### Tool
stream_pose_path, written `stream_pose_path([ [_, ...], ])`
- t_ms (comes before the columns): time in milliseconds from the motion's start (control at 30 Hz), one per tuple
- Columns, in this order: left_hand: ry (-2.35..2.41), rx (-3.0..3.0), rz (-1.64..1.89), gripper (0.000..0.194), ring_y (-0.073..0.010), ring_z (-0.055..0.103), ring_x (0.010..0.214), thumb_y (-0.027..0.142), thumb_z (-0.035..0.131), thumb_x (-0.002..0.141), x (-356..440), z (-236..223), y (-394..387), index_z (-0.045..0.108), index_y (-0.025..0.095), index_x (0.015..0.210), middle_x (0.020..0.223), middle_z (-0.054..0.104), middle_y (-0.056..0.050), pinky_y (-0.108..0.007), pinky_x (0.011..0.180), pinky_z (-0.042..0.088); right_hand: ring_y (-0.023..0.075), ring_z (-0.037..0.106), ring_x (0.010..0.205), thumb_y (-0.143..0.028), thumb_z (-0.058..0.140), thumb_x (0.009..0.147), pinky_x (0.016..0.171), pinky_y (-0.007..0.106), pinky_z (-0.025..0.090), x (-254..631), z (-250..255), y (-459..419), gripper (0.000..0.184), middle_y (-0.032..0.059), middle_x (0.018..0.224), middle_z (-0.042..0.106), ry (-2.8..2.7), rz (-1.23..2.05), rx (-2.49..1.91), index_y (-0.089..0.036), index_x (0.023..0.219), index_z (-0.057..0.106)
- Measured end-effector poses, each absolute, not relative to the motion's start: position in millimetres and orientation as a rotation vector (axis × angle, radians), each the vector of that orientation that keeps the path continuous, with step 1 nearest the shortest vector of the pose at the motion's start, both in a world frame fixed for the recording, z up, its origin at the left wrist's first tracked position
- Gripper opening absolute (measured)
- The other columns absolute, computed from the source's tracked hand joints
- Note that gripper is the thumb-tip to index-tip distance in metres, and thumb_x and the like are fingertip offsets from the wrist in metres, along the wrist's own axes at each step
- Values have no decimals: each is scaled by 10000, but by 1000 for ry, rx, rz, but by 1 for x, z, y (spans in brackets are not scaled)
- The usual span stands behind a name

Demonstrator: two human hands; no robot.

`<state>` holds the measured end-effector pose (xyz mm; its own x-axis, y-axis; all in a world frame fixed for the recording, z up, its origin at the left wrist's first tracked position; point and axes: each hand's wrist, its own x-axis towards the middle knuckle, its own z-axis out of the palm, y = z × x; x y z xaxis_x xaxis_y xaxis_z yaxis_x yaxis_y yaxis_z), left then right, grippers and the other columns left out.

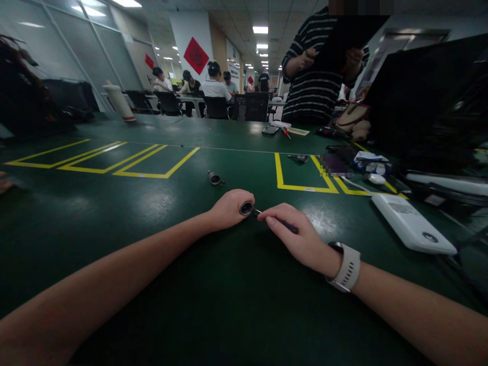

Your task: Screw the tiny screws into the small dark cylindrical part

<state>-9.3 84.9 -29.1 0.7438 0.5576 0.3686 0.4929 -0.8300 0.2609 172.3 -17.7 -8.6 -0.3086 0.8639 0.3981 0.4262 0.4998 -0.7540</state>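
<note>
My left hand (229, 209) is closed around a small metal cylinder (246, 208) whose open round end faces right. My right hand (295, 235), with a white watch on its wrist, pinches a thin dark screwdriver (284, 223). The tool's tip touches the cylinder's end. Both hands rest on the dark green table (152, 239) near its middle. A second small metal cylinder (214, 177) lies on the table just beyond my left hand.
A white flat device (412, 223) lies right of my hands. Yellow tape boxes (305, 173) mark the table, one holding a small metal part (299, 158). A person in a striped shirt (316, 76) stands across the table. A phone (270, 130), a red screwdriver (285, 132) and a white bottle (119, 101) lie farther back.
</note>
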Motion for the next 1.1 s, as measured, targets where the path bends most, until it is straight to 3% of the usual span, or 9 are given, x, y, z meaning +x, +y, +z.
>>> stream_pose_path([
  [133, 815, 2881, 636, 61, -144, 513, 638, 112, 512, 709, -9, -29, 84, 521, 161, 674, 651, 551, -6, -261, 624, 396, 199, 581, 882, -200, 486, 848, 795, 373, 427, 169, -9, -18, 220, 50, 914, 671, -1989, 638, -1051, -224, 957, 675],
  [400, 817, 2826, 659, 58, -141, 519, 639, 148, 508, 737, -11, -29, 83, 532, 149, 684, 660, 560, -14, -261, 625, 403, 182, 592, 863, -269, 502, 830, 748, 339, 433, 177, -20, -2, 211, 71, 950, 685, -1291, 1453, -957, -180, 888, 685],
  [533, 854, 2702, 710, 71, -131, 523, 621, 181, 522, 743, -11, -28, 83, 527, 151, 679, 656, 559, -7, -250, 606, 404, 176, 586, 877, -287, 496, 843, 749, 330, 431, 175, -22, -3, 219, 67, 982, 680, -1328, 1401, -970, -192, 920, 678],
  [833, 953, 2708, 778, 65, -122, 500, 604, 125, 555, 685, -10, -31, 86, 507, 157, 657, 628, 520, 20, -238, 583, 379, 186, 580, 934, -216, 489, 856, 841, 366, 435, 163, -12, -21, 214, 58, 974, 661, -1886, 760, -1090, -203, 987, 658],
  [1100, 900, 2632, 784, 53, -109, 504, 600, 135, 547, 708, -12, -30, 83, 512, 157, 675, 639, 520, 27, -230, 586, 388, 181, 594, 881, -276, 516, 832, 747, 340, 449, 172, -20, -9, 202, 66, 990, 676, -1314, 1419, -963, -196, 920, 680],
])
